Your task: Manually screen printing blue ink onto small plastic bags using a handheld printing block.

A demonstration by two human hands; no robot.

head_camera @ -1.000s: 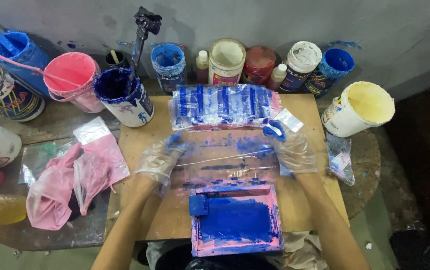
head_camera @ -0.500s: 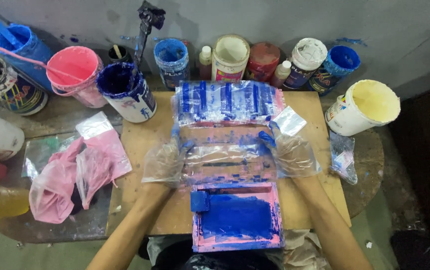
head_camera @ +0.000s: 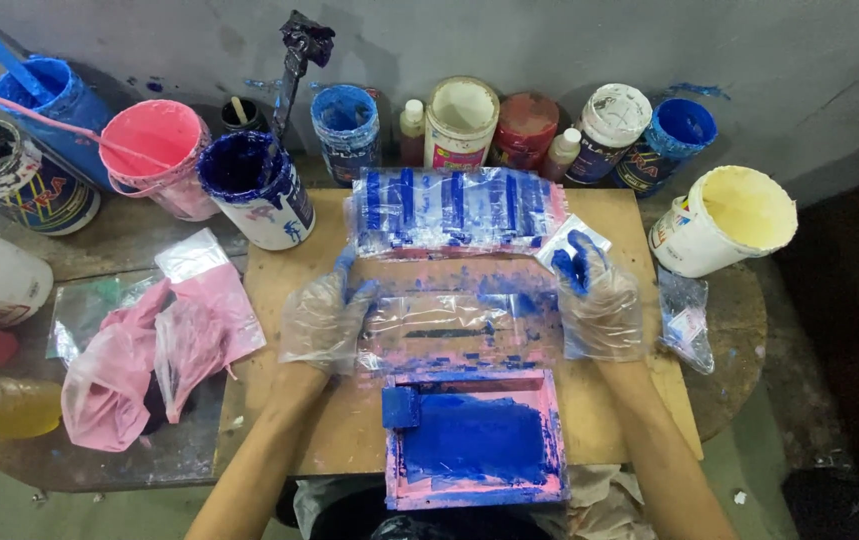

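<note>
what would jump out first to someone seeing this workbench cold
The blue-inked printing frame at the board's near edge, solid blue against pink. Just beyond it, the left hand and right hand, both in thin clear gloves smeared blue, press on a clear plastic sheet. Behind, a stack of blue-striped printed bags lies before a row of paint pots.

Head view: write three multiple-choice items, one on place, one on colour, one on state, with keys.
1. Where is the yellow bucket? A right of the board B on the pink rag C under the frame
2. What colour is the ink in the frame? A green B blue C white
3. What do both hands wear? A nothing B wool mittens C clear plastic gloves

A: it stands off the board's right edge. B: blue fills the frame. C: the left hand and right hand show thin see-through gloves.
</note>
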